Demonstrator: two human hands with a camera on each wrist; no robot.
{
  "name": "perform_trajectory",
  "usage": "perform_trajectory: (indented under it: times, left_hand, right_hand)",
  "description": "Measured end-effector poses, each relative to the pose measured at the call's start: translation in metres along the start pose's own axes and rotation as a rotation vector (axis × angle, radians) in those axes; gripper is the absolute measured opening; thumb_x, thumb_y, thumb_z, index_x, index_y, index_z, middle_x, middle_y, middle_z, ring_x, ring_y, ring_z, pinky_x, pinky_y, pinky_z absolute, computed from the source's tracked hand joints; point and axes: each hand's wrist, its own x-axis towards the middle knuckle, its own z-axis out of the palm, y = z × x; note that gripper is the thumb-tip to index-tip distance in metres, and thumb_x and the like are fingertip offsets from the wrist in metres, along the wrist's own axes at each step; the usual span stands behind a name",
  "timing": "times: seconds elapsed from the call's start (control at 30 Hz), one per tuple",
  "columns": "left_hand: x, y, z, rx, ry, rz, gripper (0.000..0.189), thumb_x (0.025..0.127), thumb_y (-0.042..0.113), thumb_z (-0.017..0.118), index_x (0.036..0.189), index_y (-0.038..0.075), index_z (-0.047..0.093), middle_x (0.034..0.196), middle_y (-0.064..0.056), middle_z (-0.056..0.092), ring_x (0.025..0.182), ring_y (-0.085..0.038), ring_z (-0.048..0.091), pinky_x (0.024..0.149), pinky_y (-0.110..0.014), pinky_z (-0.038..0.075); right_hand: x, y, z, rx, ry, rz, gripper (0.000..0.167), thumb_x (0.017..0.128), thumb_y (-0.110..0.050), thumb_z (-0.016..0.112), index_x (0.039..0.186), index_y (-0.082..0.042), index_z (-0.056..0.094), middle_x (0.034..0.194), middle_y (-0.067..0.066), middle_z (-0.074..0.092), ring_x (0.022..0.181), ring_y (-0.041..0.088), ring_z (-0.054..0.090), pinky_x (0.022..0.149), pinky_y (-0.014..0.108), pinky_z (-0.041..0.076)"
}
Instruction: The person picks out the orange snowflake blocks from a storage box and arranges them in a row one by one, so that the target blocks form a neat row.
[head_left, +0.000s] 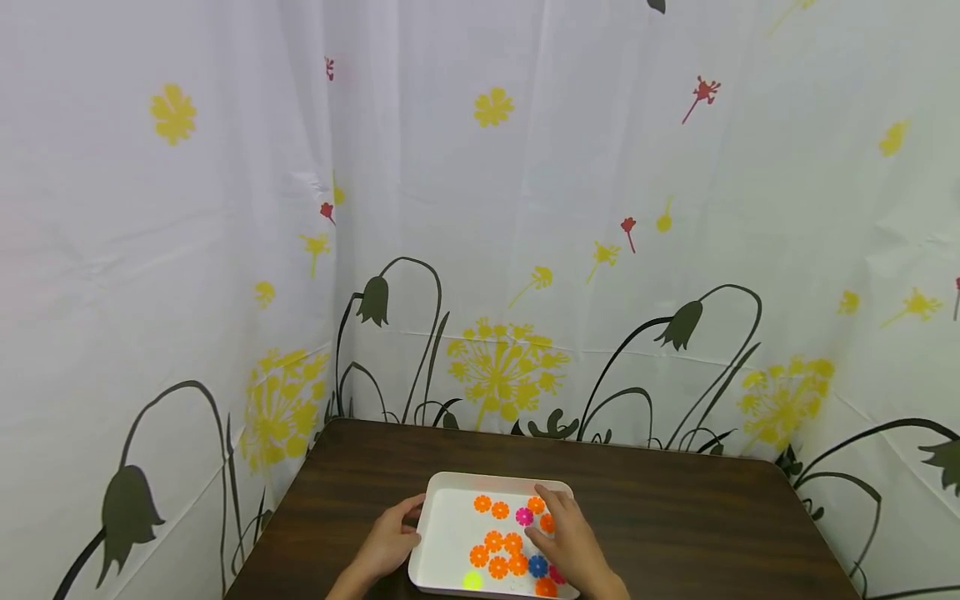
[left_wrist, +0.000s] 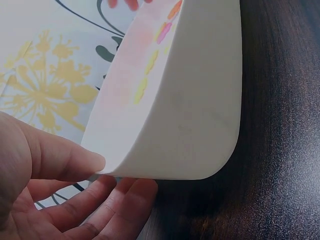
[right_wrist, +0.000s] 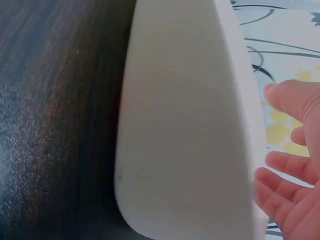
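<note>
A shallow white tray [head_left: 450,533] rests on the near part of a dark wood-grain table [head_left: 360,467]. The head view alone gives the layout of its contents: flower-shaped orange pieces [head_left: 493,541] at the middle and right, a pink piece [head_left: 524,517] among the upper ones, a blue piece [head_left: 537,567] lower right, and a yellow-green piece [head_left: 472,580] by the near edge. The left wrist view reduces the contents to a thin slanted row behind the rim; in the right wrist view the outer wall conceals them. The left hand [head_left: 387,540] grips the tray's left side; its wrist view adds the detail that the thumb lies on the rim and the other fingers bear against the outside. The right hand [head_left: 572,546] is over the tray's right side, fingers spread and extended, thumb apart, partly covering pieces there. Its wrist view shows the fingertips at the rim; contact cannot be determined. Both forearms enter from the near edge of the head view. Beyond the table hangs a white curtain [head_left: 442,192] printed with yellow, red and dark green plants.
</note>
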Motion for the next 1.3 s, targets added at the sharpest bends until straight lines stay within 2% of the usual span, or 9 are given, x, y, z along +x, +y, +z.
perform_trajectory:
  times: [0.3, 0.53, 0.7, 0.97, 1.3]
  left_hand:
    - [0.000, -0.004, 0.000, 0.019, 0.001, 0.011, 0.066, 0.079, -0.012, 0.059, 0.144, -0.017, 0.050, 0.122, -0.037, 0.067, 0.090, -0.031, 0.073, 0.073, -0.039, 0.062]
    - [0.000, -0.005, -0.001, 0.019, 0.001, 0.002, 0.067, 0.079, -0.011, 0.059, 0.145, -0.016, 0.050, 0.122, -0.035, 0.067, 0.091, -0.031, 0.073, 0.073, -0.039, 0.062]
    - [0.001, -0.003, -0.001, 0.025, 0.002, -0.008, 0.066, 0.080, -0.011, 0.060, 0.145, -0.015, 0.051, 0.122, -0.034, 0.068, 0.092, -0.031, 0.073, 0.074, -0.040, 0.062]
    - [0.001, -0.002, -0.001, 0.031, -0.008, -0.003, 0.067, 0.080, -0.011, 0.059, 0.146, -0.015, 0.050, 0.122, -0.035, 0.067, 0.092, -0.032, 0.073, 0.074, -0.040, 0.062]
    - [-0.001, -0.001, 0.000, 0.021, -0.013, -0.004, 0.067, 0.081, -0.012, 0.059, 0.147, -0.015, 0.049, 0.124, -0.036, 0.066, 0.092, -0.031, 0.072, 0.073, -0.037, 0.061]
  right_hand:
    - [0.005, 0.001, 0.008, -0.034, -0.044, 0.051, 0.052, 0.091, -0.022, 0.081, 0.135, 0.000, 0.066, 0.124, 0.017, 0.068, 0.109, 0.032, 0.063, 0.097, 0.056, 0.057]
    - [0.006, 0.002, 0.012, -0.090, -0.010, -0.005, 0.033, 0.092, -0.011, 0.076, 0.120, 0.005, 0.073, 0.117, 0.017, 0.070, 0.106, 0.034, 0.063, 0.096, 0.054, 0.058]
    - [0.007, 0.007, 0.018, -0.185, -0.008, -0.046, 0.021, 0.088, -0.002, 0.075, 0.108, 0.000, 0.077, 0.109, 0.012, 0.072, 0.099, 0.031, 0.064, 0.093, 0.049, 0.060]
    - [0.007, 0.007, 0.021, -0.332, 0.044, -0.101, 0.021, 0.073, 0.005, 0.080, 0.092, -0.004, 0.077, 0.097, 0.009, 0.072, 0.089, 0.028, 0.063, 0.090, 0.046, 0.060]
    - [0.012, 0.006, 0.020, -0.366, -0.019, -0.046, 0.015, 0.075, 0.004, 0.082, 0.085, -0.004, 0.076, 0.092, 0.009, 0.070, 0.085, 0.027, 0.060, 0.086, 0.047, 0.060]
